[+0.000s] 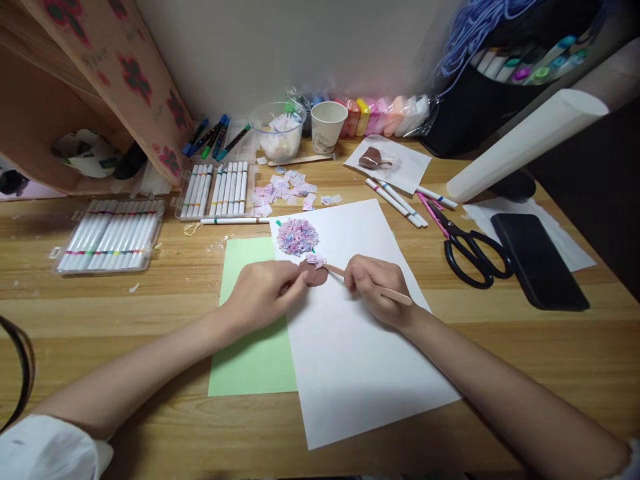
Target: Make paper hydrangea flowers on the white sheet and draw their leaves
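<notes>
The white sheet [360, 360] is smooth, matt paper. On it, the round cluster [297, 237] looks like rough, crumpled paper; over it, the flat stick [396, 295] is matt wood. Right of it, the scissors [458, 235] have 2 smooth plastic loops.

1 black phone [540, 263], right (overlapping white tissue [565, 249]) | 1 paper cup [327, 135], back | 1 white tube [530, 143]

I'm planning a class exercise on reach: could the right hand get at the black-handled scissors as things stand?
Probably yes: nothing stands between the right hand and the scissors to its right, though the wooden stick it holds may need setting down first.
</notes>
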A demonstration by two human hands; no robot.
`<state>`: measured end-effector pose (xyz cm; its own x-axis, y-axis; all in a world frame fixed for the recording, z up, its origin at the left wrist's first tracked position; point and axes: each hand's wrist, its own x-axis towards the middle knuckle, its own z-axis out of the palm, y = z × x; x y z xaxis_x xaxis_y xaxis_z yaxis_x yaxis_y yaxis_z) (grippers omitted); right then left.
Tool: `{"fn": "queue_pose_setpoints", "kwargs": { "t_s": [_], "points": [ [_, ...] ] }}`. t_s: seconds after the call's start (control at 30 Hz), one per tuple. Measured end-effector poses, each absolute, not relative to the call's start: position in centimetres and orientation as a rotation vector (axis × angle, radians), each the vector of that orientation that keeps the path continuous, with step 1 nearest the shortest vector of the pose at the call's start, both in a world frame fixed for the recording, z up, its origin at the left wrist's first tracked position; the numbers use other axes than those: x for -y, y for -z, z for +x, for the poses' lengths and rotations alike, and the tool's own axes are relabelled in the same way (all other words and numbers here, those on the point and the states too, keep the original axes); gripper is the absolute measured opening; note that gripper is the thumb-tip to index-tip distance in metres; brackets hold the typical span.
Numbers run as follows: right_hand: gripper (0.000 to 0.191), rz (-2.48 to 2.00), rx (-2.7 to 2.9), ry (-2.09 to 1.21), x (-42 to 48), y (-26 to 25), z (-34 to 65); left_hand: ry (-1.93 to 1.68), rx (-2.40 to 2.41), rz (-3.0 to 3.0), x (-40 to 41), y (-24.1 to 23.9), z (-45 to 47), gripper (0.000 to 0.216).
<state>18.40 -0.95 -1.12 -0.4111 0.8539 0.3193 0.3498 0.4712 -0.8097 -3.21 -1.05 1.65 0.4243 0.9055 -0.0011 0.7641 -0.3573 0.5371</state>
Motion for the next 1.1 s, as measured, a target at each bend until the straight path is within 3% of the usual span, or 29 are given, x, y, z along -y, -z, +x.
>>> {"fn": "queue_pose_setpoints", "kwargs": {
  "t_s": [0.3,0.7,0.87,1.0,1.1],
  "points": [
    [0.044,-1.154,1.994,-0.872,-1.2,-1.2,16.0,-0.229,-1.241,2.483,1.3,-0.1,-3.3,0.027],
    [0.049,-1.111,1.240,-1.137,-0.2,0.5,17.2,-0.249,-1.224,2.412,1.4,-0.3,-3.2,0.029],
    [0.047,-1.141,1.015,-1.288,-0.8,1.1,18.0,-0.496,-1.583,2.155,-0.7,-2.1,-5.0,0.040],
    [0.046,-1.136,0.949,-1.342,-1.9,1.5,18.0,-0.563,-1.949,2.119,-4.6,-3.1,-7.6,0.025],
    [0.046,-1.103,0.976,-1.329,-2.3,1.6,17.9,-0.484,-1.940,2.187,-7.2,-2.8,-8.8,0.017]
  ]
}}
